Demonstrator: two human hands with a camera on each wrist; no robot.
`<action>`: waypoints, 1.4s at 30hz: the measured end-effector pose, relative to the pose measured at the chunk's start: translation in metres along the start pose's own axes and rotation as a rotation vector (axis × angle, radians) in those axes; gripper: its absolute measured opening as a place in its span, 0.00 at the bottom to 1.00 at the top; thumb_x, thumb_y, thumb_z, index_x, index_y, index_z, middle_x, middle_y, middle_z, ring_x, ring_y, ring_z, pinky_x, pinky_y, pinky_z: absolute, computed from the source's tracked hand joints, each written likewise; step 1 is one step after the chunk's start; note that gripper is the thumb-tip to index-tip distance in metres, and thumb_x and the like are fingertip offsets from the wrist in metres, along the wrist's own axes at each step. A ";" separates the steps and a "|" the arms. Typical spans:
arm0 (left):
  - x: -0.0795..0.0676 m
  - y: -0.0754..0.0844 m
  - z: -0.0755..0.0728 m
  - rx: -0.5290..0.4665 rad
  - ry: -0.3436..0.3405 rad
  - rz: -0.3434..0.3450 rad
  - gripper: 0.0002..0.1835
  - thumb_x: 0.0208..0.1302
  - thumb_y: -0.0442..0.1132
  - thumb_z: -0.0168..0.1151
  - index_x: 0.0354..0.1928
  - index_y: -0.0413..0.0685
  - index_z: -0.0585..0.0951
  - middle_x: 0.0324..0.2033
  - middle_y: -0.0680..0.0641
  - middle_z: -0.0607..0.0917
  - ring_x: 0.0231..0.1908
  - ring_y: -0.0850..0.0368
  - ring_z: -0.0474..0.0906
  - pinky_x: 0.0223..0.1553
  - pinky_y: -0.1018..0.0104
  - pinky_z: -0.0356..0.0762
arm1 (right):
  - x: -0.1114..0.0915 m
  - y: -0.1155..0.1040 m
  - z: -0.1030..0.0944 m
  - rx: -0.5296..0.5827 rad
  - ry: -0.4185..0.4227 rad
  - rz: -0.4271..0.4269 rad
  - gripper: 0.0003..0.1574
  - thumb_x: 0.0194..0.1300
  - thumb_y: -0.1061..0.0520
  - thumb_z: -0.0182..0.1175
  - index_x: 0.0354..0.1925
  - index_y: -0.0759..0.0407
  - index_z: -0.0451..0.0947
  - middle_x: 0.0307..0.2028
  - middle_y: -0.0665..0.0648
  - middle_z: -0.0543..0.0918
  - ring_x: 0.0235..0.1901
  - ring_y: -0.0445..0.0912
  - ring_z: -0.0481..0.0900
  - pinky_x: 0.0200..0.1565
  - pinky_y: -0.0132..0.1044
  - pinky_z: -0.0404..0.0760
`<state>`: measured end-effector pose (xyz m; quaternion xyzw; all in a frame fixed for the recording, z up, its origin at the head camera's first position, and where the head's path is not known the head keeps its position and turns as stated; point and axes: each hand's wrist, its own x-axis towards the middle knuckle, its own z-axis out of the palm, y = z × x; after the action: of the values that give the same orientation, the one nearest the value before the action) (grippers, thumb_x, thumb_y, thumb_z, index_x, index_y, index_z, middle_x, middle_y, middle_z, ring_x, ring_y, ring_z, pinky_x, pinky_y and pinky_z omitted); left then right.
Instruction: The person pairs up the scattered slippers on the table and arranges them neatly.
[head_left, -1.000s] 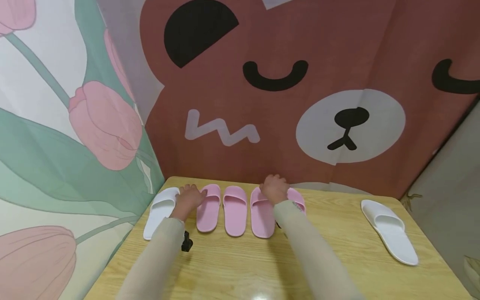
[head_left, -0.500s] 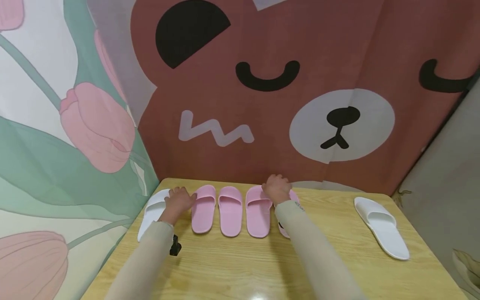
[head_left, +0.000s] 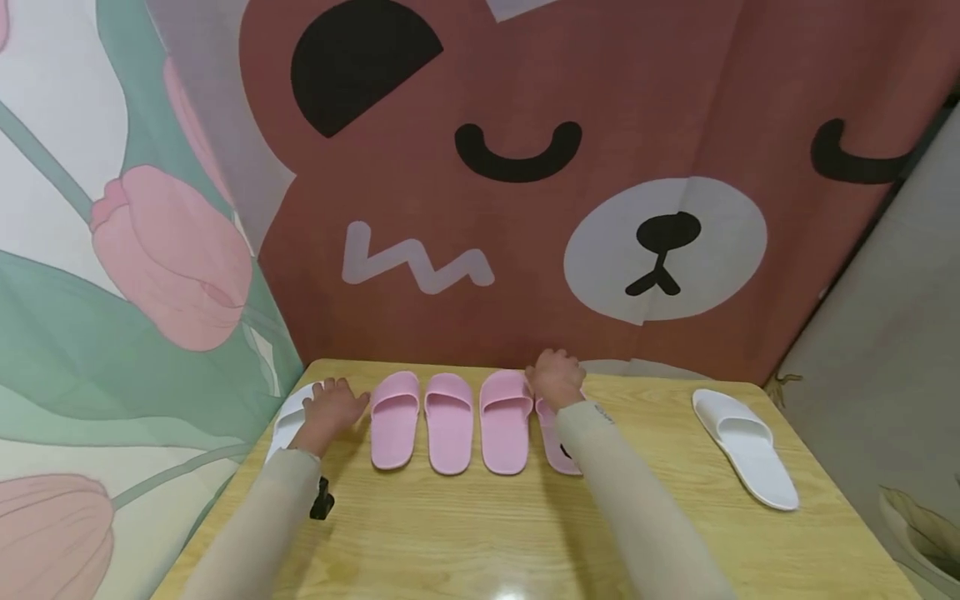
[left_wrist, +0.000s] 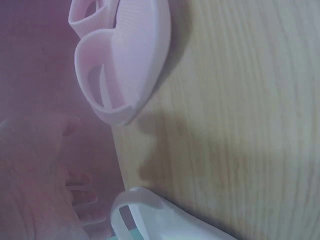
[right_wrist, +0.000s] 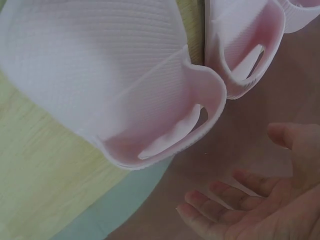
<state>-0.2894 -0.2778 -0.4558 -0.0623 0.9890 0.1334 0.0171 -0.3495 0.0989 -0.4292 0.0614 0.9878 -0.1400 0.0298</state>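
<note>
Several pink slippers stand side by side along the back of the wooden table, among them the leftmost pink slipper (head_left: 393,425) and the rightmost pink slipper (head_left: 552,442). My left hand (head_left: 330,410), fingers spread, is over the left white slipper (head_left: 288,421) and covers part of it. In the left wrist view its thumb and fingers are apart with nothing between them. My right hand (head_left: 557,379) overlaps the strap of the rightmost pink slipper in the head view. The right wrist view shows that hand with loosely bent, empty fingers beside the pink slippers' toe ends.
Another white slipper (head_left: 746,450) lies slanted at the right of the table (head_left: 450,533). Behind the table hangs a bear-print curtain (head_left: 420,333), with a tulip-print curtain (head_left: 172,250) at the left. A small black device (head_left: 322,500) shows by my left wrist.
My left hand has moved left, from beside the leftmost pink slipper to over the white slipper. My right hand has shifted right along the pink row. The head view has turned slightly right.
</note>
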 end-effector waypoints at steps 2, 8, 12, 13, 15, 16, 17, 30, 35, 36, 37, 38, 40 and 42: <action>0.000 -0.005 0.000 -0.001 -0.007 -0.003 0.39 0.75 0.56 0.46 0.65 0.20 0.64 0.64 0.21 0.64 0.64 0.22 0.55 0.60 0.25 0.56 | -0.001 0.001 -0.001 0.011 0.006 -0.004 0.37 0.74 0.40 0.55 0.63 0.69 0.71 0.57 0.70 0.75 0.59 0.66 0.72 0.59 0.62 0.71; -0.002 -0.017 -0.001 -0.023 0.010 -0.024 0.39 0.74 0.55 0.48 0.64 0.19 0.64 0.62 0.20 0.64 0.63 0.21 0.55 0.59 0.27 0.58 | -0.002 0.007 -0.005 0.030 0.022 -0.020 0.35 0.74 0.41 0.55 0.61 0.70 0.72 0.56 0.70 0.76 0.59 0.66 0.73 0.60 0.62 0.72; -0.001 -0.026 -0.003 -0.048 0.022 -0.035 0.39 0.73 0.54 0.48 0.63 0.18 0.64 0.61 0.19 0.64 0.63 0.20 0.55 0.58 0.26 0.58 | -0.001 0.011 -0.008 0.022 0.023 -0.004 0.36 0.73 0.41 0.55 0.62 0.69 0.72 0.57 0.70 0.75 0.59 0.66 0.73 0.60 0.62 0.72; -0.001 -0.028 -0.004 -0.052 0.022 -0.039 0.39 0.73 0.55 0.48 0.63 0.18 0.64 0.61 0.19 0.64 0.63 0.19 0.54 0.58 0.26 0.58 | -0.001 0.012 -0.009 0.020 0.022 0.002 0.36 0.73 0.41 0.55 0.62 0.69 0.71 0.57 0.69 0.75 0.59 0.66 0.73 0.60 0.62 0.72; 0.001 -0.032 -0.004 -0.065 0.017 -0.050 0.39 0.73 0.54 0.48 0.64 0.18 0.63 0.62 0.18 0.62 0.64 0.19 0.52 0.59 0.24 0.55 | 0.000 0.014 -0.008 0.013 0.016 0.011 0.36 0.73 0.40 0.55 0.63 0.68 0.71 0.57 0.69 0.75 0.59 0.65 0.73 0.60 0.61 0.72; 0.001 -0.033 -0.005 -0.068 0.011 -0.055 0.40 0.73 0.54 0.47 0.64 0.17 0.61 0.62 0.18 0.62 0.64 0.18 0.51 0.59 0.23 0.54 | 0.001 0.015 -0.008 0.012 0.014 0.014 0.36 0.73 0.40 0.55 0.63 0.68 0.71 0.57 0.68 0.75 0.59 0.65 0.72 0.59 0.61 0.72; 0.001 -0.035 -0.006 -0.070 0.010 -0.059 0.40 0.73 0.54 0.47 0.64 0.16 0.61 0.61 0.17 0.61 0.64 0.18 0.51 0.59 0.23 0.54 | 0.001 0.016 -0.008 0.010 0.012 0.016 0.36 0.73 0.40 0.55 0.63 0.68 0.71 0.57 0.68 0.75 0.59 0.64 0.72 0.59 0.61 0.72; -0.002 -0.047 -0.009 -0.096 0.005 -0.123 0.42 0.74 0.53 0.45 0.63 0.13 0.57 0.59 0.14 0.59 0.63 0.16 0.50 0.57 0.21 0.55 | 0.001 0.035 -0.009 0.003 0.015 0.015 0.36 0.72 0.40 0.56 0.62 0.68 0.71 0.56 0.69 0.75 0.57 0.65 0.73 0.57 0.61 0.74; -0.002 -0.051 -0.006 -0.088 0.011 -0.145 0.41 0.73 0.54 0.45 0.62 0.13 0.59 0.58 0.13 0.61 0.62 0.15 0.51 0.56 0.20 0.57 | 0.000 0.045 -0.007 -0.001 0.012 0.009 0.37 0.71 0.41 0.56 0.63 0.69 0.71 0.57 0.70 0.75 0.57 0.66 0.73 0.56 0.62 0.74; -0.002 -0.052 -0.006 -0.090 0.012 -0.149 0.42 0.73 0.54 0.45 0.61 0.13 0.59 0.57 0.14 0.61 0.61 0.15 0.51 0.55 0.20 0.57 | 0.000 0.048 -0.007 0.000 0.015 0.007 0.37 0.71 0.40 0.56 0.62 0.69 0.71 0.57 0.70 0.75 0.57 0.67 0.73 0.56 0.62 0.74; -0.003 -0.053 -0.006 -0.094 0.011 -0.153 0.42 0.73 0.54 0.45 0.62 0.12 0.58 0.57 0.13 0.61 0.61 0.14 0.50 0.55 0.19 0.56 | 0.000 0.050 -0.007 0.004 0.018 0.005 0.37 0.71 0.40 0.56 0.62 0.69 0.71 0.57 0.70 0.75 0.57 0.67 0.73 0.56 0.62 0.74; -0.003 -0.053 -0.005 -0.096 0.010 -0.156 0.42 0.73 0.54 0.45 0.62 0.12 0.58 0.57 0.13 0.60 0.61 0.13 0.50 0.55 0.19 0.56 | 0.000 0.052 -0.007 0.006 0.016 0.003 0.37 0.71 0.40 0.56 0.62 0.69 0.71 0.57 0.71 0.75 0.57 0.67 0.73 0.56 0.62 0.74; -0.003 -0.055 -0.005 -0.104 0.007 -0.160 0.42 0.73 0.54 0.45 0.61 0.12 0.57 0.56 0.13 0.59 0.61 0.13 0.50 0.55 0.18 0.56 | 0.000 0.056 -0.007 0.012 0.015 0.005 0.38 0.71 0.40 0.55 0.63 0.69 0.70 0.58 0.70 0.74 0.57 0.68 0.73 0.55 0.62 0.74; -0.003 -0.056 -0.004 -0.108 0.007 -0.162 0.42 0.73 0.55 0.45 0.61 0.12 0.57 0.55 0.12 0.59 0.60 0.13 0.50 0.54 0.17 0.56 | 0.000 0.060 -0.008 0.014 0.015 0.009 0.39 0.72 0.40 0.55 0.64 0.69 0.69 0.59 0.71 0.74 0.58 0.68 0.72 0.56 0.63 0.74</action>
<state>-0.2797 -0.3320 -0.4668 -0.1433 0.9721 0.1843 0.0210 -0.3422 0.1587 -0.4379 0.0669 0.9867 -0.1464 0.0223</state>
